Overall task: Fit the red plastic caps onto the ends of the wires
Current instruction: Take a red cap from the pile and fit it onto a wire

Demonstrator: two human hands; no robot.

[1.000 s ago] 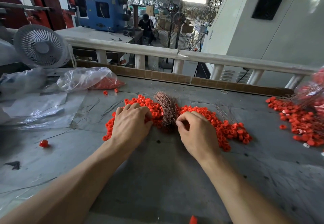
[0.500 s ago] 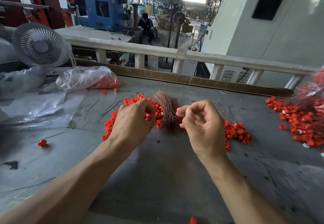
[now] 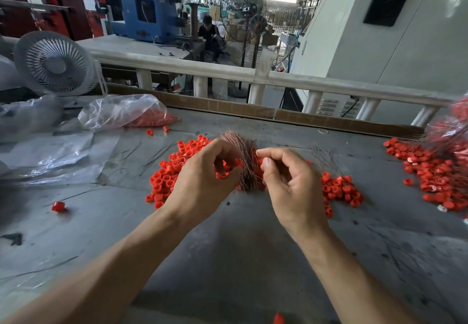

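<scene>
Just in front of the copper wire bundle I have both hands raised off the grey table: my left hand is curled round a few red caps, my right hand pinches thumb to forefinger, apparently on a single wire too fine to make out. I judge this the feeding step, and the next move calls for lining that wire end up with a cap's hole. One bundle, two hands, one cap heap spread either side of the bundle, beyond counting, another heap far right, one bag behind-left.
</scene>
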